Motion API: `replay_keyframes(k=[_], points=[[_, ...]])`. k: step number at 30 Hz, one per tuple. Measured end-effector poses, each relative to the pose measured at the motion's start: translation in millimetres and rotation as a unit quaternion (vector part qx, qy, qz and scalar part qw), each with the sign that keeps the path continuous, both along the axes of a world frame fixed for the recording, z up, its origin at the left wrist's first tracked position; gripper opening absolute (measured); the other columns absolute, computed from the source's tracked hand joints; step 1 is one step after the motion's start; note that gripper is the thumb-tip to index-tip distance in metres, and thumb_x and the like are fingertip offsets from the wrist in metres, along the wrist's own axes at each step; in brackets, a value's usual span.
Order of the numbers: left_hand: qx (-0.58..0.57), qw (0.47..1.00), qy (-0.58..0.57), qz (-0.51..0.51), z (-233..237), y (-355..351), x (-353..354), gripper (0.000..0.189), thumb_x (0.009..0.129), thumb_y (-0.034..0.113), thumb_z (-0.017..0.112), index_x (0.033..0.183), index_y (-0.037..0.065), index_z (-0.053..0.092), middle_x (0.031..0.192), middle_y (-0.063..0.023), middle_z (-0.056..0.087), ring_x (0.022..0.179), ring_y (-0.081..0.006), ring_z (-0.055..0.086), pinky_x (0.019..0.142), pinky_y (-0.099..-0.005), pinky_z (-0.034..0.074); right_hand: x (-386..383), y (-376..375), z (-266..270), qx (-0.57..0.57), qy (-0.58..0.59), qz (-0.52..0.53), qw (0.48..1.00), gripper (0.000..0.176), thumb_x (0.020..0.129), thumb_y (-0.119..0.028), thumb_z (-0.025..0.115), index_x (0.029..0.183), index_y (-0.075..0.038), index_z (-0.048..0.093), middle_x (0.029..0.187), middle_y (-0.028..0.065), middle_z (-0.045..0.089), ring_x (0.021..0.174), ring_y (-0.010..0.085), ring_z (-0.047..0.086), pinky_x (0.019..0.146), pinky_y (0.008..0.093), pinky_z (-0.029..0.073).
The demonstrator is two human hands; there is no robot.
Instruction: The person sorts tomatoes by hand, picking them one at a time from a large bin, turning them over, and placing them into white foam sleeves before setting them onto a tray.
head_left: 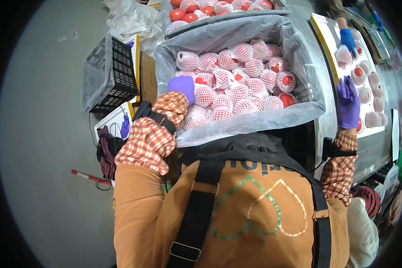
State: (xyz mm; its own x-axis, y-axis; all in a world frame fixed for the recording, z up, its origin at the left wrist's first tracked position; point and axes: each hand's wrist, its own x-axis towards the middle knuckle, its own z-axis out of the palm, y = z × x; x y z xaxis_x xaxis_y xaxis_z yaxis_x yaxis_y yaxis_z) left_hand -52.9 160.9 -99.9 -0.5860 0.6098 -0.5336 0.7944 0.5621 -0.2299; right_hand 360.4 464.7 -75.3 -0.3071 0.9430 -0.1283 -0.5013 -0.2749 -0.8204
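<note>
Worktop (pixel 371 151) of metal, grey floor (pixel 49 134)

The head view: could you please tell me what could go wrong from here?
First, the right hand and a co-worker's blue-gloved hand are close together at the same white tray, so they might bump. Second, a fruit near the crate's near right corner shows much bare red skin and could perhaps bruise. Third, the left hand is among the crowded netted fruit; careless pressure might damage some.
</note>
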Motion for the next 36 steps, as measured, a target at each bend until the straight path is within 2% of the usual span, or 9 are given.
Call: replay_keyframes(k=[7, 9, 12, 17, 20, 29, 34, 35, 36], points=[[0.426, 0.883, -0.197, -0.020, 64, -9, 39, 0.070, 0.072, 0.018, 0.071, 0.134, 0.006, 0.041, 0.128, -0.0188, 0.052, 0.118, -0.0284, 0.054, 0.098, -0.0354, 0.044, -101, -131, 41, 0.026, -0.096, 0.321, 0.942, 0.052, 0.094, -0.031, 0.049, 0.137, -0.004, 0.041, 0.134, 0.0108, 0.049, 0.113, 0.0193, 0.054, 0.093, 0.0347, 0.045], [0.573, 0.708, -0.412, -0.024, 68, -2, 62, 0.075, 0.073, 0.009, 0.073, 0.138, 0.005, 0.035, 0.136, -0.0159, 0.046, 0.126, -0.0258, 0.046, 0.105, -0.0365, 0.038, -129, -153, 37, -0.046, -0.092, 0.385, 0.917, 0.053, 0.097, -0.037, 0.044, 0.139, -0.005, 0.037, 0.132, 0.0102, 0.050, 0.117, 0.0196, 0.051, 0.094, 0.0362, 0.045], [0.600, 0.581, -0.550, -0.022, 72, 4, 95, 0.077, 0.073, 0.004, 0.073, 0.139, 0.003, 0.034, 0.142, -0.0144, 0.038, 0.132, -0.0255, 0.037, 0.109, -0.0376, 0.032, -158, -175, 34, -0.142, 0.021, 0.460, 0.876, 0.054, 0.095, -0.041, 0.049, 0.136, -0.007, 0.041, 0.132, 0.0099, 0.050, 0.115, 0.0212, 0.052, 0.090, 0.0367, 0.050], [0.616, 0.619, -0.476, -0.103, 69, -4, 106, 0.074, 0.074, 0.003, 0.072, 0.137, 0.003, 0.035, 0.142, -0.0153, 0.038, 0.133, -0.0273, 0.037, 0.109, -0.0358, 0.031, -172, -184, 41, -0.161, 0.071, 0.451, 0.875, 0.048, 0.094, -0.037, 0.053, 0.130, -0.005, 0.048, 0.125, 0.0118, 0.055, 0.106, 0.0211, 0.059, 0.088, 0.0351, 0.051], [0.561, 0.770, -0.256, -0.166, 72, -13, 100, 0.075, 0.077, 0.018, 0.074, 0.138, 0.001, 0.034, 0.141, -0.0226, 0.037, 0.132, -0.0348, 0.036, 0.108, -0.0385, 0.032, -175, -187, 29, -0.064, 0.025, 0.411, 0.909, 0.046, 0.095, -0.030, 0.053, 0.133, -0.005, 0.046, 0.125, 0.0128, 0.055, 0.111, 0.0196, 0.057, 0.094, 0.0327, 0.048], [0.544, 0.760, -0.348, 0.073, 61, -1, 113, 0.081, 0.078, 0.035, 0.076, 0.136, -0.003, 0.034, 0.127, -0.0198, 0.049, 0.112, -0.0244, 0.055, 0.091, -0.0320, 0.048, -174, -191, 21, 0.380, -0.151, 0.253, 0.877, 0.041, 0.094, -0.012, 0.052, 0.134, -0.004, 0.047, 0.132, 0.0139, 0.053, 0.122, 0.0224, 0.051, 0.101, 0.0320, 0.040], [0.579, 0.502, -0.620, 0.166, 71, -4, 118, 0.078, 0.078, 0.026, 0.076, 0.139, 0.001, 0.034, 0.128, -0.0132, 0.048, 0.116, -0.0238, 0.052, 0.098, -0.0352, 0.044, -162, -169, 31, 0.444, -0.228, 0.213, 0.840, 0.036, 0.093, -0.010, 0.052, 0.128, -0.003, 0.052, 0.124, 0.0139, 0.058, 0.114, 0.0225, 0.056, 0.094, 0.0314, 0.044], [0.578, 0.502, -0.622, 0.163, 74, -6, 119, 0.078, 0.078, 0.026, 0.076, 0.139, 0.001, 0.034, 0.128, -0.0132, 0.048, 0.116, -0.0238, 0.052, 0.098, -0.0352, 0.044, -158, -162, 32, 0.477, -0.273, 0.198, 0.812, 0.034, 0.092, -0.011, 0.053, 0.124, -0.002, 0.053, 0.121, 0.0133, 0.060, 0.107, 0.0215, 0.060, 0.089, 0.0300, 0.047], [0.557, 0.401, -0.700, 0.197, 76, -7, 119, 0.075, 0.081, 0.029, 0.071, 0.138, -0.001, 0.033, 0.131, -0.0144, 0.047, 0.119, -0.0261, 0.050, 0.102, -0.0393, 0.041, -153, -161, 37, 0.398, -0.309, 0.225, 0.834, 0.031, 0.090, -0.012, 0.056, 0.119, -0.001, 0.056, 0.114, 0.0110, 0.063, 0.094, 0.0174, 0.062, 0.078, 0.0263, 0.049]])
